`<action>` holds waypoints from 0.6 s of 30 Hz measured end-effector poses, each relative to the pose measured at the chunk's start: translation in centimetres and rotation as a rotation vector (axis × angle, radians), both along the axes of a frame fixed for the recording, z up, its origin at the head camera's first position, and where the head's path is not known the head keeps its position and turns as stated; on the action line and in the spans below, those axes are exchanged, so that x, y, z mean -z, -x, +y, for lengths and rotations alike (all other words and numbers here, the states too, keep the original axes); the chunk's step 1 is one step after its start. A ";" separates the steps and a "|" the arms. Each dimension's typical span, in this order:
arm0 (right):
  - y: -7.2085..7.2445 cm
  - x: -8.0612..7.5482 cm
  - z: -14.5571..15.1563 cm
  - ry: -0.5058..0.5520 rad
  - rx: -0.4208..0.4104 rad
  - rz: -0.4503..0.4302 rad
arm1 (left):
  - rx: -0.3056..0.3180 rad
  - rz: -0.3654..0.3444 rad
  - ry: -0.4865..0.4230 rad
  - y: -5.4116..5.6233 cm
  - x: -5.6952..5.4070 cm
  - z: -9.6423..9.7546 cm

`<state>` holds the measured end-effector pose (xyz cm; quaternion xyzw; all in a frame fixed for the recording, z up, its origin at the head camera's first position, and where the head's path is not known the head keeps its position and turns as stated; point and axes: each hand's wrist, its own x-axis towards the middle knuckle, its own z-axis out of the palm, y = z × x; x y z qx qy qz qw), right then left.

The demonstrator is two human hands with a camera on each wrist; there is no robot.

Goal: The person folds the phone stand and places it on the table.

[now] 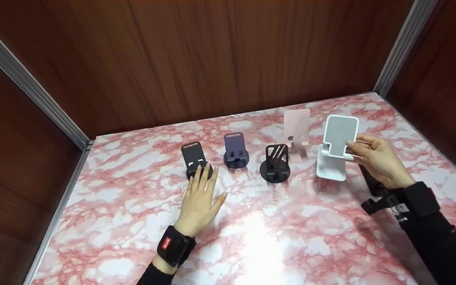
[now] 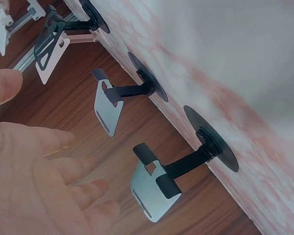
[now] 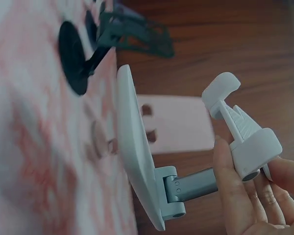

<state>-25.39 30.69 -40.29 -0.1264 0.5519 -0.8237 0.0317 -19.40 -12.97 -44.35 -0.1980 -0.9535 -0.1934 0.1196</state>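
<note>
My right hand [image 1: 380,160] pinches a white phone stand [image 3: 137,142] by the side of its upper cradle, thumb on one face and fingers behind. Its grey-padded front plate [image 1: 342,132] faces the head camera, and its white base hangs close over the table in the right wrist view. My left hand [image 1: 199,202] is held palm down with straight, slightly spread fingers. In the head view its fingertips overlap the base of a black phone stand [image 1: 192,152]. The left wrist view shows a gap between those fingers and this stand [image 2: 154,191].
A purple phone stand [image 1: 234,145], a black slotted one [image 1: 275,172] and a pink one [image 1: 296,122] stand between the hands. A dark flat object [image 1: 371,183] lies partly hidden under the right wrist. Wood-grain panels [image 1: 196,59] enclose the marbled table [image 1: 133,237].
</note>
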 end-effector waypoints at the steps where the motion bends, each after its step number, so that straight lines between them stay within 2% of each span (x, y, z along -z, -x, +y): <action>1: -0.2 -0.3 -0.3 -0.009 0.002 0.009 | 0.001 -0.001 0.001 0.0 -0.1 0.0; 9: -1.6 -1.8 -2.8 -0.036 0.004 0.067 | 0.025 -0.032 -0.031 0.0 -0.4 0.5; 18: -2.8 -2.4 -5.4 -0.084 -0.021 0.060 | 0.121 -0.103 -0.115 -0.1 -0.8 1.5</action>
